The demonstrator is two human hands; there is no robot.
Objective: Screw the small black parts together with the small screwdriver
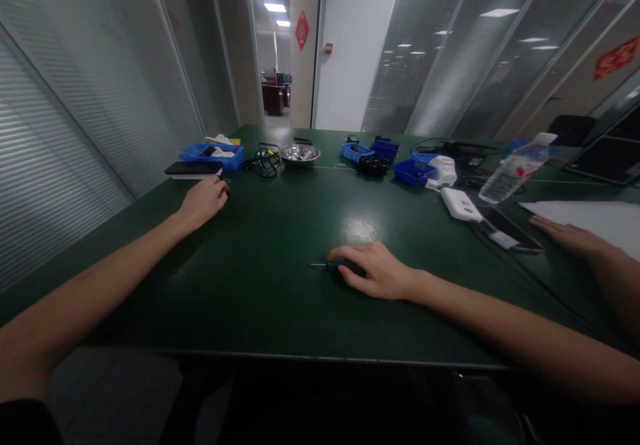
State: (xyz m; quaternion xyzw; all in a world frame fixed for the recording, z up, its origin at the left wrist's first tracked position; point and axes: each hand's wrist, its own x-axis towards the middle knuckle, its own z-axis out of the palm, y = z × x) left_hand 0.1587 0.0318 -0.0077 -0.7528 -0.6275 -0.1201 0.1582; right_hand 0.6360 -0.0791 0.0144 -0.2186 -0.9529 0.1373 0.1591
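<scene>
My right hand (375,270) rests on the green table with its fingers wrapped round the dark handle of a screwdriver (345,266). The thin metal shaft points left, close to the tabletop. Farther off on the left, my left hand (204,202) lies low on the table with curled fingers. A small green bit shows by its fingertips, too blurred to name. Just behind that hand is a flat black-topped object with a white edge (193,168), and past it a blue tray (215,156) with white and dark items.
A metal bowl (300,154) and black cables (264,162) lie at the back. Blue bins (414,172) stand back right. Nearer are a white device (460,205), a phone (510,228) and a tilted water bottle (517,170). Another person's hand (570,235) rests beside white paper (600,215).
</scene>
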